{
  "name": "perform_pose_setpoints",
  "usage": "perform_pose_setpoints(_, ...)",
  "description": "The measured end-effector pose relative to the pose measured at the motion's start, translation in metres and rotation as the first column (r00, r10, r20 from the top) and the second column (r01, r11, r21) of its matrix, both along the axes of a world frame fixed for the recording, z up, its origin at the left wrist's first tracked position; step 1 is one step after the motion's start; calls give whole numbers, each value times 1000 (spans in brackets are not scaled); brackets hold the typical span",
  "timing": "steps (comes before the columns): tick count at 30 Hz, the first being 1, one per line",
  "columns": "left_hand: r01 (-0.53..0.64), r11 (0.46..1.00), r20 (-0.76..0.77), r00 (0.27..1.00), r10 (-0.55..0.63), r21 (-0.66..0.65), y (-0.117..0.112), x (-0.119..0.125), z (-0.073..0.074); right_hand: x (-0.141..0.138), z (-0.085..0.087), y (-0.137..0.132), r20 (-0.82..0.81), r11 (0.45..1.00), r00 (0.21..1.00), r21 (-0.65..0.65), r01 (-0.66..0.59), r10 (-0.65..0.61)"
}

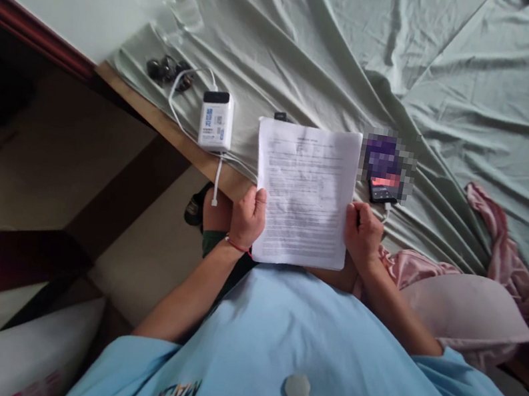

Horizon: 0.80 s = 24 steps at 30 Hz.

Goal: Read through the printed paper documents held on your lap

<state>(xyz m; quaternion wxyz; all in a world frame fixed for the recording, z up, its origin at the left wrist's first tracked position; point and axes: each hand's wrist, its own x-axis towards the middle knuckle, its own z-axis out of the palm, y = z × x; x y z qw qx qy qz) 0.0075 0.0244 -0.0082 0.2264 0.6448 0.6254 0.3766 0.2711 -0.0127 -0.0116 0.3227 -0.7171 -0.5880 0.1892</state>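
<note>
A white sheet of paper (307, 191) covered in printed text is held up in front of my body, over my lap. My left hand (248, 215) grips its lower left edge, the thumb lying on the front. On the opposite edge, my right hand (363, 233) is closed on the paper in the same way. Whether more sheets lie behind the top one, I cannot tell. Just beyond my right hand lies a phone (383, 192) with a lit screen, partly blurred out, and a white cable plugged into its lower end.
A pale green sheet (320, 45) covers the wooden-edged surface ahead. To the left are a white power bank (216, 122) with cables, some small dark objects (168, 70) and a clear container (184, 5). Pink fabric (498, 227) and a pale cushion (466, 309) lie at the right.
</note>
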Motion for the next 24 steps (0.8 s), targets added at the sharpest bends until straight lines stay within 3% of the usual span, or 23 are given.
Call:
perform_pose_setpoints(7,-21,999,44,999,22,-35,8,-9,-14,-4,0,1,28,999,1000,37,2,-3)
perform_pose_setpoints(14,-44,996,129,990,55,-81,9,-12,-11,-6,-1,1,-33,1000,999,-27,0,-1)
perform_pose_setpoints(20,-53,996,176,982,64,-66,10,-14,-16,2,14,3,-163,983,985,-165,-81,53)
perform_pose_setpoints(24,-72,995,205,975,85,-73,9,-14,-17,4,24,0,-140,965,983,-213,-150,122)
